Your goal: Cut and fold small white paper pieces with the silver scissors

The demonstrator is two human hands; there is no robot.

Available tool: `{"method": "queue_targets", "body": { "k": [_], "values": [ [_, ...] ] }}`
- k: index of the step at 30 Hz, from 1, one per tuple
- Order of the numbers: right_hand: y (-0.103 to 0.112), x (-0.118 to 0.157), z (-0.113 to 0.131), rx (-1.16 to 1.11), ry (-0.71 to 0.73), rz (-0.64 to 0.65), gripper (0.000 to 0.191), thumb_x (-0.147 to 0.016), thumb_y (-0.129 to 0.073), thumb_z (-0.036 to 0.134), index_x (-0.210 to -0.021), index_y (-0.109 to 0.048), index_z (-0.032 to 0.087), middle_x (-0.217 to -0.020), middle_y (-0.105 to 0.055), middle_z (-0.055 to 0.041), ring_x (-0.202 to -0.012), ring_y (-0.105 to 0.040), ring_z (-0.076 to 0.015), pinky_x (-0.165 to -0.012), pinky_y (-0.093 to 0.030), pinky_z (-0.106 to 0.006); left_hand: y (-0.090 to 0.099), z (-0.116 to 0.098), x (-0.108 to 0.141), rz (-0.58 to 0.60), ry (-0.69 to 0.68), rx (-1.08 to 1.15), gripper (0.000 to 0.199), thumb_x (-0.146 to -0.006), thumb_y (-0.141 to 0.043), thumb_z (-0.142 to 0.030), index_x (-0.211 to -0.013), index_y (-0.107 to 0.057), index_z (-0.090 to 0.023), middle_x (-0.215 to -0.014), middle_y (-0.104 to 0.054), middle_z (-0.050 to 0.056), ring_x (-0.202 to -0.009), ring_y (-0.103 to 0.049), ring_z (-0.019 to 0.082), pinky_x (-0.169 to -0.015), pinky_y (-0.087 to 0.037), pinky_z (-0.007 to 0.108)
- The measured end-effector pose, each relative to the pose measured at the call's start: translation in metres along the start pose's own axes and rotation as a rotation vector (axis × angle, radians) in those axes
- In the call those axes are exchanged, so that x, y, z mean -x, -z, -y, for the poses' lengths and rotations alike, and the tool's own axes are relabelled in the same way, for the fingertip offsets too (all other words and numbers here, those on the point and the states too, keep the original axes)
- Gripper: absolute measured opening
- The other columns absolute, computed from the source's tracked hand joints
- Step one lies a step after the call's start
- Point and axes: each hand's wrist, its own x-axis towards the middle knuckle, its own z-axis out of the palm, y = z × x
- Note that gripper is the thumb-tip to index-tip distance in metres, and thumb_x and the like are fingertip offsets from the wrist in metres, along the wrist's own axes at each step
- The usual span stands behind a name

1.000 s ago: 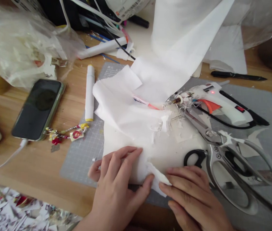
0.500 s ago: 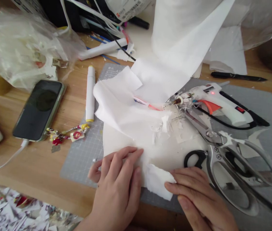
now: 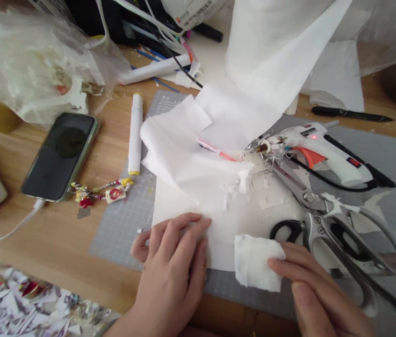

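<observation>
My left hand point(image 3: 174, 262) rests on a sheet of white paper point(image 3: 173, 196), palm down, fingers stretched out with nothing in them. In my right hand point(image 3: 313, 285), a small squarish piece of white tissue point(image 3: 257, 264) is held by its right edge between the fingers. The tissue has soft, torn-looking edges and sits over the front edge of the paper and the grey cutting mat point(image 3: 117, 234). Close beyond my right hand are large scissors point(image 3: 313, 224) with metal handles, lying on other black-handled scissors point(image 3: 285, 229).
A white hot glue gun point(image 3: 334, 157) with a lit red light lies on the mat. Behind stands a big white paper roll point(image 3: 261, 56). To the left are a white marker point(image 3: 135, 135), a phone point(image 3: 59, 157) on a cable and a beaded charm point(image 3: 103, 192). Paper scraps point(image 3: 15, 299) fill the lower left.
My right hand has moved to the right with the tissue, which now lies flatter to view and more squarely. My left hand stays in place on the paper. The whole view has shifted slightly.
</observation>
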Motion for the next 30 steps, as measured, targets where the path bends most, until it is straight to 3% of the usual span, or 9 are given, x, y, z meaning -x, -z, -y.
{"method": "queue_targets", "body": {
  "k": [8,15,17,21,23,27,30],
  "values": [
    [0.001,0.003,-0.004,-0.015,0.007,-0.001,0.027,-0.082,-0.046,0.012,-0.098,-0.065,0.022,-0.107,-0.064,-0.0028,-0.096,-0.060,-0.0196,-0.078,-0.053,-0.026,0.009,0.001,0.002,0.015,-0.162,0.108,0.035,-0.072,-0.052,-0.014,-0.103,-0.058,-0.029,-0.111,-0.054,0.005,-0.097,-0.050,0.023,-0.081,-0.033,0.039],
    [0.001,0.005,-0.003,-0.028,-0.019,-0.021,0.028,-0.081,-0.046,0.009,-0.098,-0.065,0.022,-0.108,-0.063,-0.0041,-0.099,-0.059,-0.0220,-0.080,-0.053,-0.031,0.011,0.002,0.004,-0.096,-0.168,0.198,0.010,-0.070,-0.051,-0.017,-0.076,-0.055,-0.023,-0.103,-0.056,0.005,-0.088,-0.052,0.021,-0.078,-0.032,0.038],
    [0.001,0.005,-0.004,-0.050,-0.005,-0.009,0.028,-0.081,-0.046,0.009,-0.096,-0.066,0.022,-0.106,-0.063,-0.0050,-0.098,-0.060,-0.0230,-0.078,-0.054,-0.032,0.010,0.002,0.003,-0.096,-0.168,0.179,0.012,-0.070,-0.052,-0.018,-0.080,-0.056,-0.023,-0.104,-0.056,0.006,-0.089,-0.052,0.021,-0.079,-0.033,0.038],
    [0.002,0.006,-0.006,-0.129,0.003,-0.014,0.025,-0.083,-0.046,0.013,-0.094,-0.066,0.023,-0.101,-0.065,-0.0051,-0.095,-0.060,-0.0231,-0.078,-0.054,-0.034,0.007,0.000,0.000,-0.004,-0.161,0.085,0.041,-0.072,-0.054,-0.021,-0.112,-0.052,-0.028,-0.119,-0.051,0.008,-0.102,-0.048,0.026,-0.082,-0.033,0.041],
    [0.003,0.007,-0.007,-0.155,0.001,-0.037,0.023,-0.083,-0.047,0.016,-0.091,-0.067,0.022,-0.099,-0.066,-0.0054,-0.095,-0.061,-0.0231,-0.078,-0.054,-0.035,0.006,-0.002,-0.002,0.040,-0.169,0.068,0.046,-0.073,-0.055,-0.020,-0.117,-0.050,-0.031,-0.127,-0.046,0.008,-0.108,-0.044,0.027,-0.084,-0.033,0.043],
    [0.004,0.007,-0.007,-0.155,-0.033,-0.039,0.022,-0.083,-0.047,0.017,-0.088,-0.068,0.023,-0.097,-0.067,-0.0056,-0.093,-0.062,-0.0237,-0.079,-0.053,-0.035,0.008,-0.004,-0.003,0.017,-0.139,0.119,0.024,-0.074,-0.055,-0.016,-0.091,-0.063,-0.030,-0.122,-0.050,0.005,-0.105,-0.046,0.026,-0.082,-0.034,0.042],
    [0.003,0.005,-0.005,-0.137,-0.039,-0.041,0.022,-0.083,-0.048,0.017,-0.088,-0.068,0.023,-0.098,-0.067,-0.0049,-0.094,-0.062,-0.0233,-0.079,-0.053,-0.034,0.011,-0.004,-0.001,-0.021,-0.133,0.149,0.016,-0.073,-0.054,-0.014,-0.077,-0.063,-0.027,-0.115,-0.055,0.004,-0.098,-0.049,0.024,-0.082,-0.033,0.041]
  ]
}}
